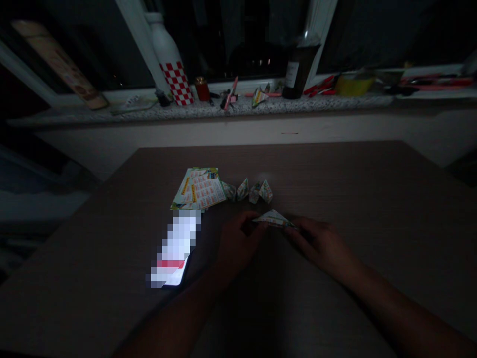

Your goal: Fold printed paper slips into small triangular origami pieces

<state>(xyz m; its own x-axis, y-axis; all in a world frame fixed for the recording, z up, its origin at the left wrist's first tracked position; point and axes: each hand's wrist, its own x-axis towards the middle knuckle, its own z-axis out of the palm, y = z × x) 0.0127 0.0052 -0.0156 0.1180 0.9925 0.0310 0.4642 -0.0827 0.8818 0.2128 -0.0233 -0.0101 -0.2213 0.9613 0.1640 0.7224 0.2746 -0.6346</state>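
A printed paper (275,218), folded into a flat triangle with its peak away from me, is held between both hands over the table. My left hand (240,238) pinches its left corner between thumb and fingers. At the right corner, my right hand (316,241) grips it the same way. Just beyond stands a short row of folded paper pieces (266,191) made from similar printed paper. Left of that row lies a stack of printed sheets (204,189), fanned out. The fine creases are too dark to make out.
A lit phone (177,248) lies on the brown table (372,199) left of my left arm. Along the granite windowsill (216,113) stand a red-checked white bottle (175,69), a small red jar (201,89), a dark bottle (296,72), pens and another folded paper (260,96).
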